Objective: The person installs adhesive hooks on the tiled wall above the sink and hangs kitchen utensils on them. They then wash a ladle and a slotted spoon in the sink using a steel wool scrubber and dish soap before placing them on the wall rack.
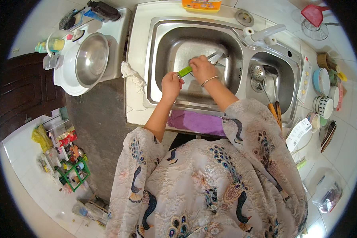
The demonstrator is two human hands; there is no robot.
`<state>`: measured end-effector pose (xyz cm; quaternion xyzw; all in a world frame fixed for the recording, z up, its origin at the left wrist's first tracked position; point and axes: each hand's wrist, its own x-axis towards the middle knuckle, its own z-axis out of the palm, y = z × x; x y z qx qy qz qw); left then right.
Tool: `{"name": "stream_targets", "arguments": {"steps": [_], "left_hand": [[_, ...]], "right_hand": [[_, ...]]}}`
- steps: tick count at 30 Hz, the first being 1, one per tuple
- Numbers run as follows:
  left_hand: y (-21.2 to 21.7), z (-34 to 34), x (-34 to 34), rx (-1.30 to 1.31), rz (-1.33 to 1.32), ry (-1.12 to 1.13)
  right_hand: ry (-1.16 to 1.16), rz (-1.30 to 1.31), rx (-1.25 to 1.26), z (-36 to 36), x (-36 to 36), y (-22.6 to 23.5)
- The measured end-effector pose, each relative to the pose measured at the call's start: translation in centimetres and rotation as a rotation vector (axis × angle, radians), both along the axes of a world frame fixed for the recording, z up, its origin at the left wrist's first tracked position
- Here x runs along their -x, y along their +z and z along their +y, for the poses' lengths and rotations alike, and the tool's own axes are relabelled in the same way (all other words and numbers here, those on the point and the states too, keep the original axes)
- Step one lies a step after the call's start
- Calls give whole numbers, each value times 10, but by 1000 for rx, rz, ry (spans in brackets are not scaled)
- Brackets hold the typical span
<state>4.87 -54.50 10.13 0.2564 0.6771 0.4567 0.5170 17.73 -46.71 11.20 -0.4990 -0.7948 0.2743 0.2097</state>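
Observation:
Over the large sink basin, both my hands are on a green-handled knife. My left hand is closed round the end of the handle. My right hand is closed further along, its fingers hiding where handle and blade meet. Past the right hand a narrow metal strip shows, apparently the blade, above the basin floor. Whether a cloth is under my right fingers cannot be seen.
The smaller basin holds a slotted ladle and another long-handled utensil. A white faucet stands behind. A purple cloth lies on the front edge, a crumpled white cloth at left. Bowls line the right; a steel basin stands left.

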Motion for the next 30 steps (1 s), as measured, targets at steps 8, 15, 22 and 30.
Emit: {"name": "stream_targets", "arguments": {"steps": [8, 15, 22, 30], "left_hand": [[-3, 1, 4, 18, 46, 27], [-9, 6, 11, -43, 93, -7], [15, 45, 27, -70, 17, -65], [-42, 56, 64, 102, -217, 61]], "right_hand": [[22, 5, -69, -7, 0, -12], [70, -19, -16, -6, 5, 3], [-195, 798, 818, 53, -37, 41], [-183, 1345, 1287, 41, -43, 64]]}}
